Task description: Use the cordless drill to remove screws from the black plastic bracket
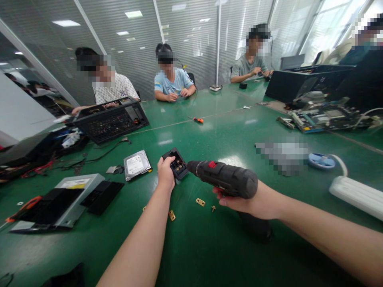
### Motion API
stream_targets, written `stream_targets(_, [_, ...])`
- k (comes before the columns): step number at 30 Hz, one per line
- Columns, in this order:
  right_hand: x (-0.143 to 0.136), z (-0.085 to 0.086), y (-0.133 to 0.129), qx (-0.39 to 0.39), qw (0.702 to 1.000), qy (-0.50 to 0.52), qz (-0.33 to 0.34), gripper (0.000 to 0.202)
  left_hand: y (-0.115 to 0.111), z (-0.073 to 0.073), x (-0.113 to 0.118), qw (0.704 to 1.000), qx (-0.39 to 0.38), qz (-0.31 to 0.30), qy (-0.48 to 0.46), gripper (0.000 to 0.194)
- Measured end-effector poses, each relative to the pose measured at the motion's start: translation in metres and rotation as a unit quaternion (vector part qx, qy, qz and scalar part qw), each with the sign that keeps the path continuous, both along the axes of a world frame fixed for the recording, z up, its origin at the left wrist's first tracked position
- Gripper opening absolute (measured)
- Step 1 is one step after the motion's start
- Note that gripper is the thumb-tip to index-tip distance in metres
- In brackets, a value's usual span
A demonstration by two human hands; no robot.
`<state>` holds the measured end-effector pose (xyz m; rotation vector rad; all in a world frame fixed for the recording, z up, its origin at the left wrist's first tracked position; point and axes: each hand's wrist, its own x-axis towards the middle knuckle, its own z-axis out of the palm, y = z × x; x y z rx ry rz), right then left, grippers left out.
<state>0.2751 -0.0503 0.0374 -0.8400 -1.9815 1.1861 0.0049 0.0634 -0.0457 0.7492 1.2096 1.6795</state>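
Right hand (266,200) wrapped around the grip of a black power drill (224,177); drill body sits above and left of that hand, base below it. Left hand (166,172) grips one black box (183,173) with brass parts inside, thumb over the rim; the box is at that hand's right side, held over the green counter (185,247).

Counts: one drill, one box, two brass plates in full view, one right (200,202) and one left (171,215), plus a brass bit half hidden by the left forearm. One loose screw (213,208), just right of the right plate. One hard drive (137,164), left of the box. Two orange-handled screwdrivers, one far (198,120), one at far left (25,209).

Drill long axis runs left-right, slightly slanted: chuck end left and farther, rear end right and nearer. Points left at the box opening; tip contact can't be told. Box opening faces up, toward the near side.
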Motion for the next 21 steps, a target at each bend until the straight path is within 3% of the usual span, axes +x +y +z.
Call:
stream_targets(4, [0.0, 0.003, -0.001, -0.002, 1.0, -0.003, -0.002, 0.008, 0.002, -0.002, -0.001, 1.0, 0.0, 0.008, 0.003, 0.039])
stream_targets(13, [0.003, -0.012, 0.002, 0.009, 1.0, 0.01, -0.002, 0.009, 0.002, -0.002, -0.001, 1.0, 0.004, 0.003, 0.0, 0.036])
stream_targets(21, [0.0, 0.005, -0.001, -0.01, 1.0, -0.014, -0.003, 0.007, 0.003, -0.003, -0.002, 1.0, -0.002, 0.003, 0.0, 0.041])
